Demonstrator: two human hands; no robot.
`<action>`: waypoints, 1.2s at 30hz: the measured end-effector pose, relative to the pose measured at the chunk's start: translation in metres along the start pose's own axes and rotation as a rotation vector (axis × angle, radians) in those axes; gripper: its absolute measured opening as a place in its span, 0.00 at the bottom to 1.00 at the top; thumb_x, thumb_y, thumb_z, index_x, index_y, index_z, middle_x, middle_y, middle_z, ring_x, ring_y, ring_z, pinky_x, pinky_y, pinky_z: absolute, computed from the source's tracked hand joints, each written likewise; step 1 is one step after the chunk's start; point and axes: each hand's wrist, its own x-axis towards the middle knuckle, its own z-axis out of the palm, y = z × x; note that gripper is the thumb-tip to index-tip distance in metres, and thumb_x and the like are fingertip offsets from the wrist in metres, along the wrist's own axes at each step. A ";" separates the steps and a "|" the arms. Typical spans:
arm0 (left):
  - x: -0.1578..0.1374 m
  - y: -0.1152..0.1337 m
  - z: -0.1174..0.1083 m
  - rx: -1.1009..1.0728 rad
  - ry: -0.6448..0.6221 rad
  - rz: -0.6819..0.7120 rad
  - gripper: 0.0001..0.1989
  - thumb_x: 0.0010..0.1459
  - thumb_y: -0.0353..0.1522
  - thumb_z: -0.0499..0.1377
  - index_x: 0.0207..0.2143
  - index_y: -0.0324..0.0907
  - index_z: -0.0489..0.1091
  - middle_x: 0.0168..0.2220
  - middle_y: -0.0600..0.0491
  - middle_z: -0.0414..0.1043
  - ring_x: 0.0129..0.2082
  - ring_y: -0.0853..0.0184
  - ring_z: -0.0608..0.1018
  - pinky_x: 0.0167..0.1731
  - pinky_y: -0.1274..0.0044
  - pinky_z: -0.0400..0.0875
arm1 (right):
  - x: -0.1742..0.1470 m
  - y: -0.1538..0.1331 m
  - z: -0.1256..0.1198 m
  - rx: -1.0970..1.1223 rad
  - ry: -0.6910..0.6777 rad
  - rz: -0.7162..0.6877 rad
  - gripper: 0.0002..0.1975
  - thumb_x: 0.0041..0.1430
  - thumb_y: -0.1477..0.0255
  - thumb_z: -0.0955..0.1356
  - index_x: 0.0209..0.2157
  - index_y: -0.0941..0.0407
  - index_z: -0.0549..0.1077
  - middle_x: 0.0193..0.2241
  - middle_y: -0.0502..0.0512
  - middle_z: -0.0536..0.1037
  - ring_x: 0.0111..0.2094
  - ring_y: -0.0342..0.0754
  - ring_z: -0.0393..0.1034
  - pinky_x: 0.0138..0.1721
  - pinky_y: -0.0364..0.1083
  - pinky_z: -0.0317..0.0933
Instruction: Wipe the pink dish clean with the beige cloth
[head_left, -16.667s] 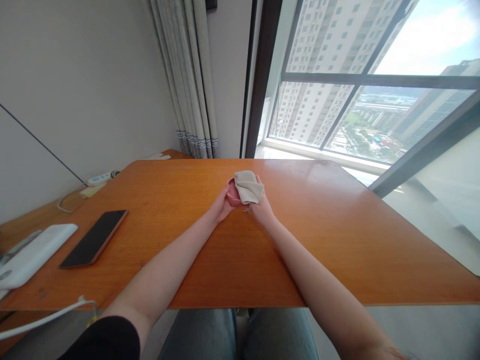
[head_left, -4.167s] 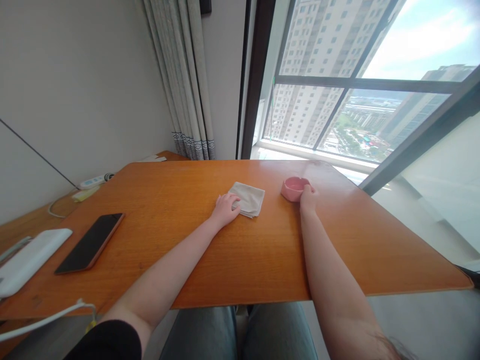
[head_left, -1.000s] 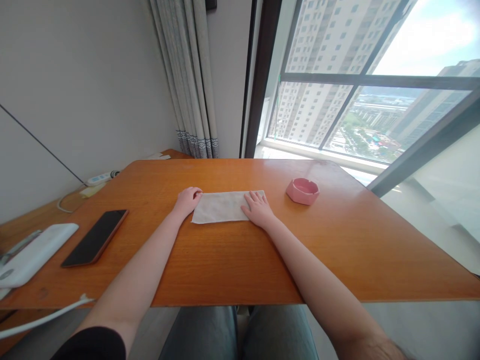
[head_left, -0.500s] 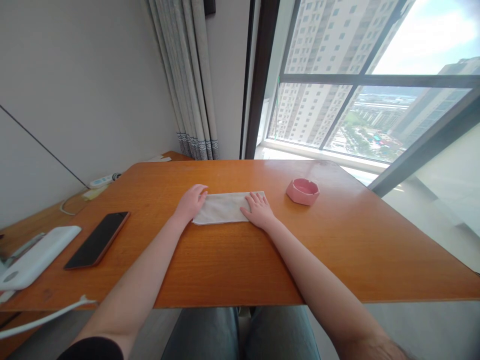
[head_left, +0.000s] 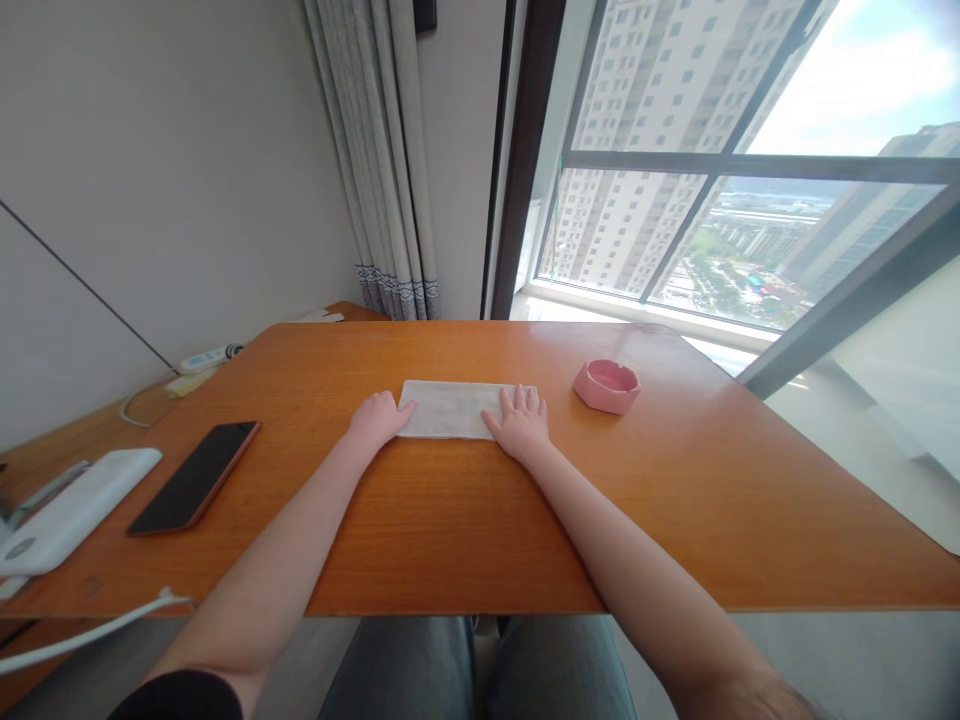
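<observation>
On the wooden table a folded white cloth (head_left: pixel 446 410) lies flat as a long strip. My right hand (head_left: pixel 523 428) presses on its right end, palm down with fingers spread. At the left end is my left hand (head_left: pixel 375 420); its thumb reaches out to the cloth's edge and touches it. The other fingers of that hand are partly hidden, but the thumb stands apart from them and no grip on the cloth shows.
To the right of the cloth stands a pink ashtray (head_left: pixel 607 387). A dark phone (head_left: pixel 195 478) lies at the left, beside a white flat device (head_left: pixel 82 510). A white cable (head_left: pixel 97 636) hangs over the front left edge. Behind the table are a curtain (head_left: pixel 382 150) and a window.
The cloth has shifted slightly right and lies straighter. My left hand has moved a little left and nearer, its thumb now at the cloth's edge. My right hand's fingers have spread.
</observation>
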 end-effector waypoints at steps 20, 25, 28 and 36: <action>0.001 0.015 0.000 -0.788 0.487 0.182 0.20 0.55 0.31 0.55 0.50 0.43 0.56 0.39 0.51 0.71 0.34 0.69 0.74 0.39 0.75 0.70 | 0.013 0.022 -0.009 0.156 -0.018 -0.192 0.31 0.58 0.57 0.62 0.60 0.55 0.60 0.65 0.61 0.54 0.66 0.62 0.41 0.63 0.64 0.34; -0.028 0.075 0.023 -0.508 0.331 0.583 0.13 0.58 0.30 0.53 0.47 0.43 0.64 0.40 0.50 0.71 0.39 0.66 0.74 0.45 0.72 0.69 | 0.013 0.021 -0.010 0.149 -0.023 -0.191 0.30 0.58 0.59 0.62 0.61 0.54 0.60 0.65 0.60 0.54 0.66 0.61 0.42 0.63 0.64 0.33; -0.034 0.092 0.038 -0.377 0.165 0.784 0.14 0.57 0.27 0.52 0.46 0.43 0.66 0.40 0.49 0.72 0.41 0.64 0.74 0.46 0.70 0.68 | 0.014 0.021 -0.011 0.141 -0.025 -0.198 0.29 0.58 0.58 0.62 0.59 0.53 0.61 0.65 0.60 0.54 0.66 0.61 0.42 0.62 0.64 0.34; -0.035 0.090 0.038 -0.269 0.189 0.806 0.16 0.56 0.24 0.50 0.47 0.41 0.66 0.41 0.48 0.70 0.44 0.63 0.72 0.48 0.70 0.67 | 0.013 0.020 -0.010 0.157 -0.031 -0.189 0.29 0.57 0.60 0.62 0.59 0.54 0.61 0.65 0.60 0.54 0.66 0.62 0.41 0.63 0.63 0.34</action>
